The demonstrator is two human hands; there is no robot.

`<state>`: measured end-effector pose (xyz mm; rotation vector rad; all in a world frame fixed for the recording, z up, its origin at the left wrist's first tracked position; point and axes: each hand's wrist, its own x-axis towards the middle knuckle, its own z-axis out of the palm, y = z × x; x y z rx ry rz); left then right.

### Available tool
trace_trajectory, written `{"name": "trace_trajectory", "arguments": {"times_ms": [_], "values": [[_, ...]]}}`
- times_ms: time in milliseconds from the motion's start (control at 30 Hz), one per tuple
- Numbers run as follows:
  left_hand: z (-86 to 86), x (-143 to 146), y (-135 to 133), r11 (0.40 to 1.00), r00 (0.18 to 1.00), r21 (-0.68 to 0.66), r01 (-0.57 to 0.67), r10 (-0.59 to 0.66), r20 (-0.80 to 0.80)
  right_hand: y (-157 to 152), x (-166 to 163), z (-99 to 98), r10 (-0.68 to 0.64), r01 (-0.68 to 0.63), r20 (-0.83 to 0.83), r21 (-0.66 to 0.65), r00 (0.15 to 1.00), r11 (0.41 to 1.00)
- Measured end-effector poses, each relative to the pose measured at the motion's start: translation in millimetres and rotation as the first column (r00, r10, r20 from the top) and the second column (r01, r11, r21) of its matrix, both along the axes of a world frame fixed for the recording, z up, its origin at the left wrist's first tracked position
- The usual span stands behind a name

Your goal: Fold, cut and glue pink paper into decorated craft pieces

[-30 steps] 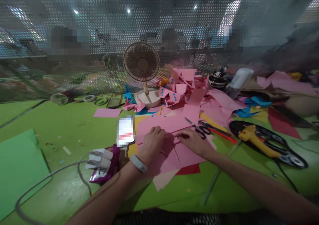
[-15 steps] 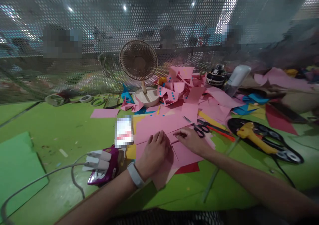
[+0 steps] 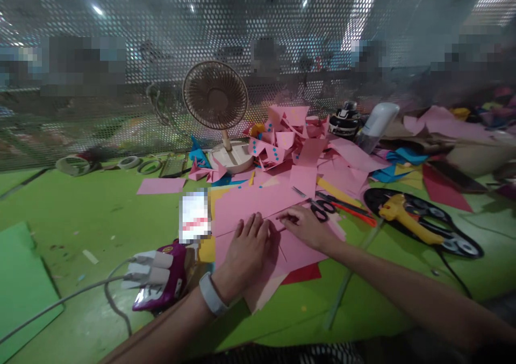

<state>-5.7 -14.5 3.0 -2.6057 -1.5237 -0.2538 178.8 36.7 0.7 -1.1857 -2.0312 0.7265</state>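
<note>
My left hand (image 3: 247,252), with a pale band on its wrist, lies flat over pink paper sheets (image 3: 239,205), fingers stretched forward. Just right of it, my right hand (image 3: 307,227) rests on the same paper with its fingers curled into a pinch near a sheet's edge. Whatever sits between those fingertips is too small to make out. Dark-handled scissors (image 3: 319,212) lie right beside the right hand. Under the pink layers, a red sheet (image 3: 303,274) shows at the near side. A lit phone-like screen (image 3: 194,216), blurred out, lies left of the paper.
A small fan (image 3: 216,96) stands behind, left of a heap of folded pink paper (image 3: 278,138). On the right, a yellow glue gun (image 3: 407,219) rests on a black holder. A purple power strip (image 3: 171,283) with plugs and cables sits at left, near a green sheet (image 3: 26,288).
The view has shifted slightly, so the table things appear a little farther left. Both hands stay on the pink paper in nearly the same pose.
</note>
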Motion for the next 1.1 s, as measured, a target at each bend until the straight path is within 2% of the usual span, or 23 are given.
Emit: {"name": "trace_trajectory", "arguments": {"times_ms": [367,733,1100], "values": [[2.0,-2.2,-4.1,0.999,0.999,-0.039,0.036,-0.036,0.015,-1.4,-1.2,5.6,-0.004,0.004,0.024,-0.007,1.0,1.0],[3.0,-1.6,-3.6,0.998,0.999,-0.027,0.048,-0.048,-0.006,0.5,-0.8,-2.9,-0.026,0.026,-0.014,0.004,1.0,1.0],[3.2,-2.2,-4.3,0.998,0.998,-0.02,0.054,-0.055,-0.012,-0.7,-1.8,-0.9,-0.046,0.046,-0.008,-0.001,0.999,0.999]]}}
